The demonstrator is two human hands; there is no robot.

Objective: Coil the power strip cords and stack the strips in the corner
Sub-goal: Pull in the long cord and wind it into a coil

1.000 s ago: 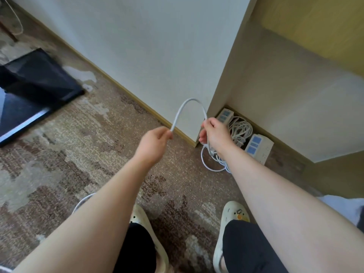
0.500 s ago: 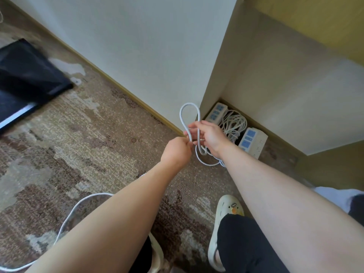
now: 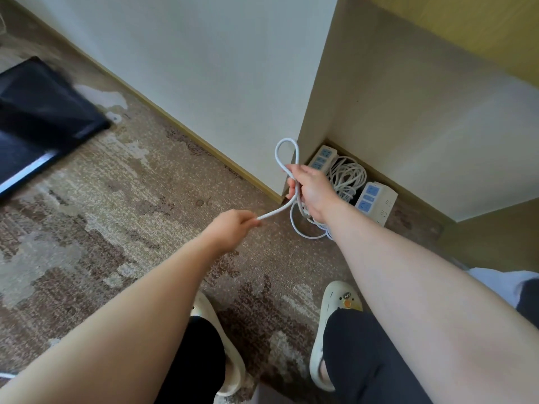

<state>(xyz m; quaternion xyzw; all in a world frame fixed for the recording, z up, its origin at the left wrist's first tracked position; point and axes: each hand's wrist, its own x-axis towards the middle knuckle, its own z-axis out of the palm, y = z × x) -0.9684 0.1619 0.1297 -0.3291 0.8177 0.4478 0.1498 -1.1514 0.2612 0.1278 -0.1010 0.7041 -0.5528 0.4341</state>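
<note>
Viewpoint: a head-worn camera looked down at a person's two bare forearms reaching toward a corner of a carpeted room.

Right hand [image 3: 310, 190]: its fingers were curled round a bundle of white cord [image 3: 286, 154]. One loop stood up above the fist; more loops hung below it and touched the carpet [image 3: 116, 199].

Left hand [image 3: 233, 228]: it pinched the same cord between thumb and fingertips. It was lower than the right hand and to its left, and a short straight run of cord joined the two.

Corner: behind the right hand, two white power strips with blue sockets lay on the floor in a recess. The far power strip [image 3: 322, 157] lay against the side of the recess. The near power strip [image 3: 376, 201] lay to the right, beside the back wall.

Coiled cords [image 3: 348, 177]: a loose white pile sat between the two strips, partly hidden by the right hand.

In the way: the projecting wall corner [image 3: 318, 97] stood just left of the recess, close to the raised loop.

Around: a white wall [image 3: 204, 53] with a wooden skirting board ran along the carpet. A dark flat panel [image 3: 40, 112] lay on the carpet far left, well apart from the hands.

Below: two cream slippers [image 3: 338, 295] and dark trouser legs showed, one foot under each arm.

Bottom-left edge: a small white piece, possibly more cord, showed there; I cannot tell.
</note>
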